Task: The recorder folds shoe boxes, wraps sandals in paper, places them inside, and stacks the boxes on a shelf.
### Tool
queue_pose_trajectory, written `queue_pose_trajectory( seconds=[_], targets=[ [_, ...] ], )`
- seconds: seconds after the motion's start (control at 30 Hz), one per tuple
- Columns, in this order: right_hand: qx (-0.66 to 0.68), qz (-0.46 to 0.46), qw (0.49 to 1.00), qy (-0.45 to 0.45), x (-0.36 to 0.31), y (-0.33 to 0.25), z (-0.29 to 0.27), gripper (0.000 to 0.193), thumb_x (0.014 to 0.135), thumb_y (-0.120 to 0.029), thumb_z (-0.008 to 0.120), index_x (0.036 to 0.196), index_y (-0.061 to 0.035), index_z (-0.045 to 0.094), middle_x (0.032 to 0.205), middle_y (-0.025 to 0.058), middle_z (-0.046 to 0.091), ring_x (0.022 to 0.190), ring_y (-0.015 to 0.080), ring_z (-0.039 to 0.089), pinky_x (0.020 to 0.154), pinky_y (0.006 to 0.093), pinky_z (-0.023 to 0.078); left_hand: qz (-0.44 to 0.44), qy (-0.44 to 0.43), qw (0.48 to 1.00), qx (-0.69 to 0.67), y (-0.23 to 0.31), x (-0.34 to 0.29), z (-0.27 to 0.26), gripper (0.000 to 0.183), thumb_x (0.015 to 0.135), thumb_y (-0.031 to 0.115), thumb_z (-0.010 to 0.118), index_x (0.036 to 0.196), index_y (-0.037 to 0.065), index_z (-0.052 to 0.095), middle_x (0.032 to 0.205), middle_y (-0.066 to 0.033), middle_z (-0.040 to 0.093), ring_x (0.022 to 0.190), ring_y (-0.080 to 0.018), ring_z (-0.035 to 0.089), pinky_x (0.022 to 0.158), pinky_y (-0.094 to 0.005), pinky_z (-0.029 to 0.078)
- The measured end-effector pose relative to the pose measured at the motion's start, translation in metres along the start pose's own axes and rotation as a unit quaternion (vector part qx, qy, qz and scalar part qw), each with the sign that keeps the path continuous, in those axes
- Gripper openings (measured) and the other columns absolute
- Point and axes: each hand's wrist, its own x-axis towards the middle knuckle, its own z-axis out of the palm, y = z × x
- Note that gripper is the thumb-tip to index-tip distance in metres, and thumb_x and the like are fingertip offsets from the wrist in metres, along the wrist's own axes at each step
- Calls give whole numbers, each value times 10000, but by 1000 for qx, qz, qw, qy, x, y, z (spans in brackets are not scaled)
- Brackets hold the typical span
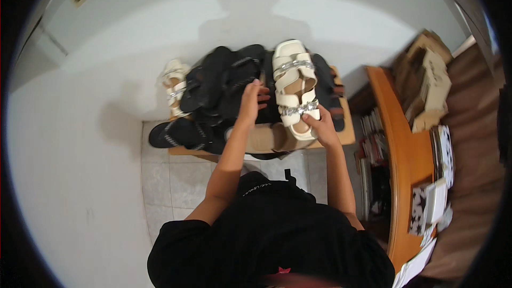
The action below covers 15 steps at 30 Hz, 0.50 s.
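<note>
A pair of white slide sandals (288, 101) with sparkling silver trim lies overlapped, one partly over the other, above the dark footwear. My right hand (324, 129) is closed on the near sandal's side edge, thumb on top. To their left, my left hand (252, 102) holds nothing, its fingers apart and close to a black sandal (247, 63). More black sandals (205, 82) are heaped further left. Another black sandal (178, 133) with a decorated strap lies at the near left. Below my left hand is a beige-brown shoe (257, 138), partly hidden by the forearm.
Footwear covers a low wooden bench (348, 122) against a white wall (341, 8). At its left end stands another white sandal (173, 88). On the right are an orange-brown wooden cabinet (392, 165), cardboard (426, 85) and shelved papers or books (368, 149).
</note>
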Motion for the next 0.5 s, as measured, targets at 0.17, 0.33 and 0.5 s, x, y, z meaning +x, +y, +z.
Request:
queue_pose_trajectory(
  seconds=[0.17,0.33,0.5],
  targets=[
    [-83,11,995,-56,-106,-44,-96,532,670,-78,763,1138,25,530,1002,31,604,914,96,534,842,261,430,-67,-210,955,-201,-4,-30,113,614,902,560,361,1280,81,428,1166,-104,557,1025,-227,566,899,-393,449],
    [-152,36,988,20,-212,-37,-183,663,644,-104,787,1220,35,490,1056,89,598,946,128,537,864,262,419,-163,-389,864,-276,-64,-61,220,455,952,393,353,1339,155,371,1305,-211,446,1162,-343,482,979,-458,392],
    [96,-19,964,248,-305,-16,-250,595,831,-186,622,1335,-16,354,1054,105,561,956,152,541,838,272,432,-242,-420,837,-255,-127,-99,318,385,945,306,392,1296,149,386,1256,-215,492,1155,-338,485,962,-451,411]
  ],
)
